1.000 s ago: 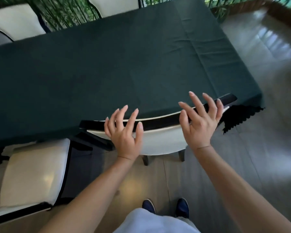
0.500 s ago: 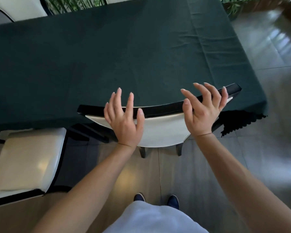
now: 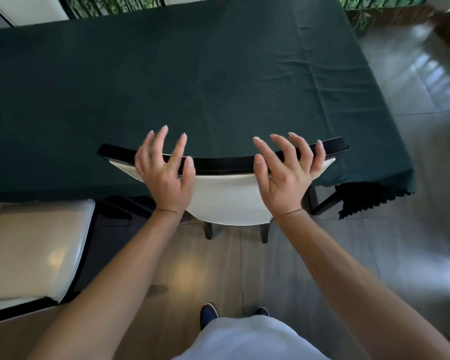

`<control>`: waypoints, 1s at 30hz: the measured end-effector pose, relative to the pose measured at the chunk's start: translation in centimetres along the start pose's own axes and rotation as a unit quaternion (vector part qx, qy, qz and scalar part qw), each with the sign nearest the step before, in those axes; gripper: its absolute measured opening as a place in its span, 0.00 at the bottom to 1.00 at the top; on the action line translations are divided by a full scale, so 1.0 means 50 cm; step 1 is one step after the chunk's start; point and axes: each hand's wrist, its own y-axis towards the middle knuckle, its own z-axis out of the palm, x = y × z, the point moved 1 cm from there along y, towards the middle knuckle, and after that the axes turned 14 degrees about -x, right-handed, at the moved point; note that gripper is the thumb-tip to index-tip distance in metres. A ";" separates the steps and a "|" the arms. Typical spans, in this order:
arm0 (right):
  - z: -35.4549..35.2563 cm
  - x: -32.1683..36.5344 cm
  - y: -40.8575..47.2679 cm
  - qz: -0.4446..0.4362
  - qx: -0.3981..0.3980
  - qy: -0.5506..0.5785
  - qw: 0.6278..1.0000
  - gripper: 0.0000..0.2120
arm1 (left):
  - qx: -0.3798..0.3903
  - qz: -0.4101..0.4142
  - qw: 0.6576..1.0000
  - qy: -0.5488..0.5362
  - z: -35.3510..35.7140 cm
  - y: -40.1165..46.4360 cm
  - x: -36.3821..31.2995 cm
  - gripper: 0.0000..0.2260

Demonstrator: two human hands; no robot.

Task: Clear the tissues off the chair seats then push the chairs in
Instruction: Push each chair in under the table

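Observation:
A chair with a white back and black top rail [image 3: 218, 162] stands pushed in under the table, its seat hidden beneath the dark green tablecloth [image 3: 192, 81]. My left hand [image 3: 165, 172] hovers at the left part of the rail with fingers spread. My right hand [image 3: 287, 168] is at the right part of the rail, its fingers loosely bent over the rail and holding nothing. A second chair [image 3: 34, 250] stands pulled out at the lower left, its cream seat bare. No tissue is in view.
Two more white chair backs [image 3: 29, 9] show at the table's far side. A black table leg [image 3: 320, 203] stands at the right corner under the cloth's hem. Grey tile floor [image 3: 413, 229] spreads to the right. My shoes [image 3: 208, 311] are just behind the chair.
The chair has slid further under the table. My fingers have lifted and spread off the rail, and the view has moved closer to the table.

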 end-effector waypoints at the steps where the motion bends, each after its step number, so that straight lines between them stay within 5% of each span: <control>1: 0.002 -0.014 0.002 -0.010 0.002 0.001 1.000 0.12 | 0.000 -0.003 1.000 0.002 0.000 -0.005 -0.013 0.15; 10: -0.004 -0.168 0.005 -0.002 -0.001 -0.001 1.000 0.14 | 0.028 -0.033 0.999 0.005 0.015 -0.067 -0.157 0.17; 30: 0.003 -0.091 -0.008 0.016 0.039 -0.023 0.999 0.13 | 0.034 -0.011 0.999 0.007 0.015 -0.032 -0.074 0.14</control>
